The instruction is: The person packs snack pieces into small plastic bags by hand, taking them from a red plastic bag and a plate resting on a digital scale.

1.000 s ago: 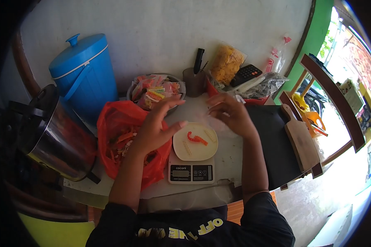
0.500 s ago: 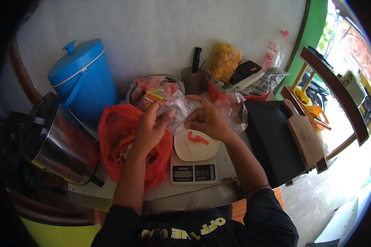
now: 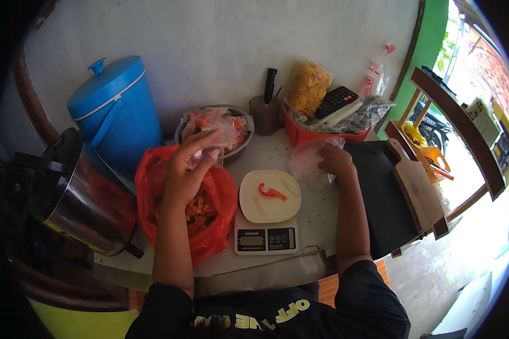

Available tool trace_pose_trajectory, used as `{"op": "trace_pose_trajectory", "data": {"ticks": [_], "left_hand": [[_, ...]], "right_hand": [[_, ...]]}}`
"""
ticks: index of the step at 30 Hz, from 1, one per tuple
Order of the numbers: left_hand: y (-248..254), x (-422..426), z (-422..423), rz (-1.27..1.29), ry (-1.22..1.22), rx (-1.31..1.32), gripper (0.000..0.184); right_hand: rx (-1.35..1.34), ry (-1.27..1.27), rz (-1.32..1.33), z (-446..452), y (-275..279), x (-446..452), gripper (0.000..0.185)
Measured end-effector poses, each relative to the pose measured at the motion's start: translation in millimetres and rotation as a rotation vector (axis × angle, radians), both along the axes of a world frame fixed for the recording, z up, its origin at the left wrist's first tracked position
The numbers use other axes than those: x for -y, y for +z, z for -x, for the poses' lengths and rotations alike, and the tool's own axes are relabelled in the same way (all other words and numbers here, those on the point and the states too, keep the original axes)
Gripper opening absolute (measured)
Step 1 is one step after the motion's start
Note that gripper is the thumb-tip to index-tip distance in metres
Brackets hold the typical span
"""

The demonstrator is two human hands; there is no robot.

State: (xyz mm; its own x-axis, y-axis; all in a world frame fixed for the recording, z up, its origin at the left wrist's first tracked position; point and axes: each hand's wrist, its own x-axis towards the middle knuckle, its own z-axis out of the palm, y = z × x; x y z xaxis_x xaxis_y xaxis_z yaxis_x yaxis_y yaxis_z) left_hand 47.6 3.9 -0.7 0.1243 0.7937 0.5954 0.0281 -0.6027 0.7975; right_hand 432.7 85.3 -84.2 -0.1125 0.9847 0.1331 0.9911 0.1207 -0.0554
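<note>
My left hand (image 3: 188, 169) is over the red plastic bag (image 3: 226, 189), thumb and forefinger pinching a small clear plastic bag (image 3: 201, 156) in front of the metal bowl. Part of that small bag is hidden by the fingers. On the right, my right hand (image 3: 338, 161) grips the pile of clear plastic bags (image 3: 308, 164), fingertips partly hidden. Between the hands stands a kitchen scale (image 3: 266, 240) with a cream plate (image 3: 251, 195) on top. A curled red-orange snack piece (image 3: 272, 192) and pale strips lie on the plate. Colourful snack pieces (image 3: 197, 212) fill the red bag.
Packets fill the metal bowl (image 3: 244, 141) by the wall. A blue water jug (image 3: 119, 107) and a steel urn (image 3: 93, 198) stand left. A red basket (image 3: 300, 131) holds chips and a calculator (image 3: 337, 100). A wooden board (image 3: 417, 186) lies right on a black surface (image 3: 367, 198).
My hands have moved apart: the left toward the bowl and red bag, the right out to the pile of clear bags. The plate shows more fully.
</note>
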Motion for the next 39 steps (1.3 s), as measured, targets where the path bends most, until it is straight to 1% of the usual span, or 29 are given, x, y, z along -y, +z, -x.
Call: {"op": "trace_pose_trajectory", "data": {"ticks": [2, 5, 8, 11, 14, 17, 20, 23, 26, 29, 32, 35, 38, 39], "left_hand": [[-2, -1, 2, -0.002, 0.027, -0.026, 0.026], [7, 7, 2, 0.022, 0.199, -0.21, 0.025], [2, 2, 6, 0.067, 0.185, -0.082, 0.027], [8, 6, 0, 0.073, 0.187, -0.014, 0.026], [3, 4, 3, 0.102, 0.13, -0.02, 0.027], [-3, -1, 6, 0.039, 0.134, -0.121, 0.019], [-2, 0, 5, 0.194, 0.027, -0.036, 0.016], [-11, -5, -2, 0.217, -0.061, 0.113, 0.017], [-14, -5, -3, 0.158, -0.049, 0.031, 0.016], [-10, -1, -12, 0.153, -0.028, 0.047, 0.019], [-7, 2, -13, 0.249, -0.026, -0.04, 0.022], [-16, -4, -11, 0.197, -0.045, -0.01, 0.025], [-17, -4, -12, 0.136, -0.042, -0.059, 0.024], [-17, -4, -13, 0.154, -0.053, -0.043, 0.025]], "right_hand": [[-0.094, 0.001, -0.115, 1, 7, 2, 0.036], [-0.119, -0.2, -0.233, 34, 47, 28, 0.027], [-0.27, -0.047, -0.345, 44, 54, 34, 0.027], [-0.394, 0.33, 0.071, 55, 54, 38, 0.027], [-0.078, 0.334, 0.202, 78, 33, 37, 0.026], [-0.017, 0.336, 0.125, 94, 25, 43, 0.025], [-0.017, 0.315, 0.06, 109, 8, 41, 0.026], [-0.117, 0.379, 0.179, 116, 26, 49, 0.028], [-0.319, 0.526, 0.009, 112, 29, 46, 0.033], [-0.632, 0.608, 0.048, 110, 50, 47, 0.035], [-0.991, 0.582, 0.033, 114, 61, 56, 0.021], [-1.528, 0.62, 0.034, 118, 64, 59, 0.018], [-1.603, 0.563, -0.028, 119, 71, 65, 0.017], [-1.602, 0.58, -0.025, 120, 72, 67, 0.017]]}}
